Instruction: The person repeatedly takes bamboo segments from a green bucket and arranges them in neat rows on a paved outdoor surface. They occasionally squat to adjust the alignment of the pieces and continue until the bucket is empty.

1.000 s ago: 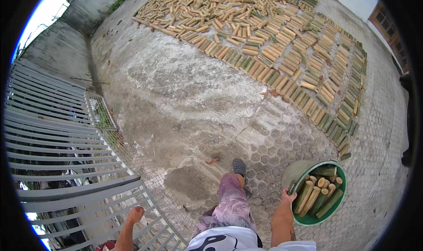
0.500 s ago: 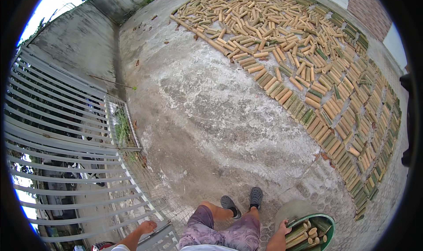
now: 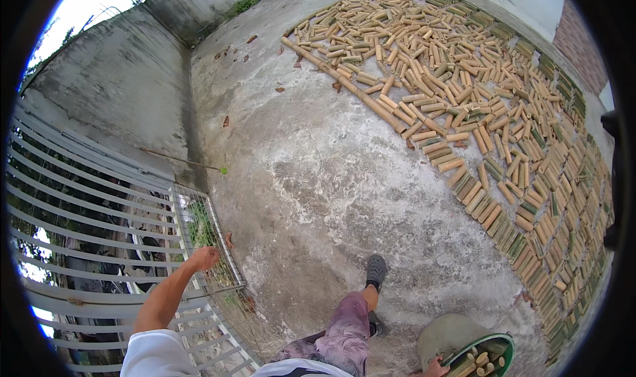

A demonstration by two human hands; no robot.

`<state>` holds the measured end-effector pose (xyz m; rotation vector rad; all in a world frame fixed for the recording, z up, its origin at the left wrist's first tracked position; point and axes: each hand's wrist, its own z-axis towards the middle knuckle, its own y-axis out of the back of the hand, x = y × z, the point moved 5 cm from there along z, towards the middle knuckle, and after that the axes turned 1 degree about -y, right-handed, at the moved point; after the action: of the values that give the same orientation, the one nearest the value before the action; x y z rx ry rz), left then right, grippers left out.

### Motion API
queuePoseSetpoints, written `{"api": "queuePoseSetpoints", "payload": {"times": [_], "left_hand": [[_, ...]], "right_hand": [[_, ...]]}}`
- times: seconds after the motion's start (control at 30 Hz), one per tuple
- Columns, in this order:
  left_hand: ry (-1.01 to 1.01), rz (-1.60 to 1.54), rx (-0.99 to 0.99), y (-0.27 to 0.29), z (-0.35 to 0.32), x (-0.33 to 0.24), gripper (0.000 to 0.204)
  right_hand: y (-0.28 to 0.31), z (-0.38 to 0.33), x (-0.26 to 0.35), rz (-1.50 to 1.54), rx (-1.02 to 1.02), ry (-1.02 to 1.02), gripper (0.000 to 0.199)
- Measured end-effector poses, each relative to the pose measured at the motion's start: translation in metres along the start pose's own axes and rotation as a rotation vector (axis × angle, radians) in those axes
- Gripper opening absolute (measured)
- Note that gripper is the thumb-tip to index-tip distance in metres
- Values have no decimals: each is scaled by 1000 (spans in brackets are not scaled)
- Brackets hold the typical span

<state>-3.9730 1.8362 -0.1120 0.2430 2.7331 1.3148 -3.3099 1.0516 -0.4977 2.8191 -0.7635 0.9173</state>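
Note:
My right hand, low in the head view, grips the green rim of a bucket. The bucket's outer wall is grey-green, and it leans over with its mouth turned toward me. Several short cut bamboo pieces lie inside it. My left arm swings out to the left, and my left hand is curled closed with nothing visible in it. That hand is in front of the slatted metal gate, seemingly without touching it.
Many bamboo pieces cover the ground at the right, loose farther off and in rows nearer. A long pole edges them. A slatted gate and a concrete wall stand left. Dry leaves dot the concrete.
I have stepped forward, one foot now ahead of the other. My left arm has swung forward and up. The bucket has come along with my right hand and leans more.

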Motion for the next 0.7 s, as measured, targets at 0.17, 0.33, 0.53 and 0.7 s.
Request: {"api": "queuePoseSetpoints", "payload": {"times": [0.17,0.33,0.53,0.7], "left_hand": [[-219,-226,-171,161,194,-46,38],[-38,-220,110,181,270,40,39],[373,-40,829,162,259,218,41],[125,2,559,249,401,305,38]], "right_hand": [[-189,-32,-154,811,-421,-77,48],[-343,-132,-261,965,-419,-247,53],[-528,-236,-443,1016,-330,-305,48],[-621,-305,-562,1111,-355,-371,48]]}}
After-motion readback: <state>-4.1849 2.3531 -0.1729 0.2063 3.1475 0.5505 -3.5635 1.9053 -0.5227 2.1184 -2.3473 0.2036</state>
